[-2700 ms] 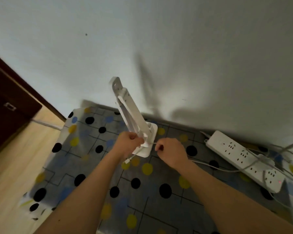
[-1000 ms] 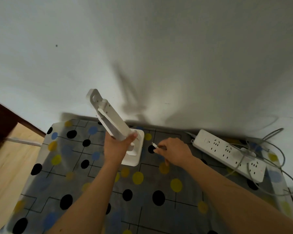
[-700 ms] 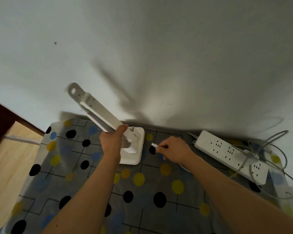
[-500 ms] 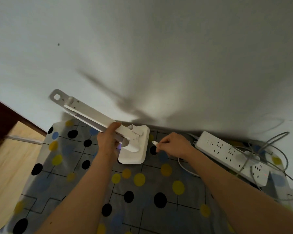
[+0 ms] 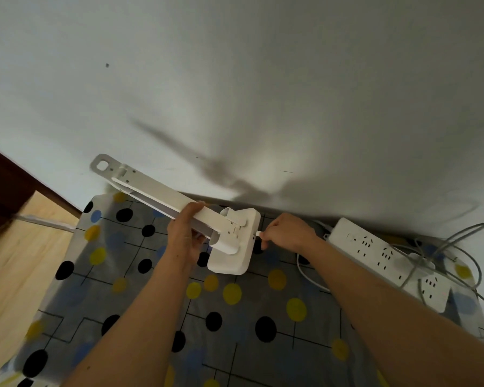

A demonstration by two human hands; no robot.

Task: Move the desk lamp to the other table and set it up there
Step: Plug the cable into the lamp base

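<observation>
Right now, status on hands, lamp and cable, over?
Left hand gripping the folded white desk lamp, tipped left. Right hand pinching the white cable plug at the base's back edge; seated or not, can't tell. White power strip right, clear of the lamp.

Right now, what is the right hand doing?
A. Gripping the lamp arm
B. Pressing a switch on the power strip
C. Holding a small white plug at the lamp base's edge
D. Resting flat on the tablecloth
C: the right hand pinches the white plug against the edge of the desk lamp base, well clear of the power strip.

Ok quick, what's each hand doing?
Left hand: closed around the tilted lamp arm.
Right hand: fingers pinching the white plug at the lamp's base.
</observation>
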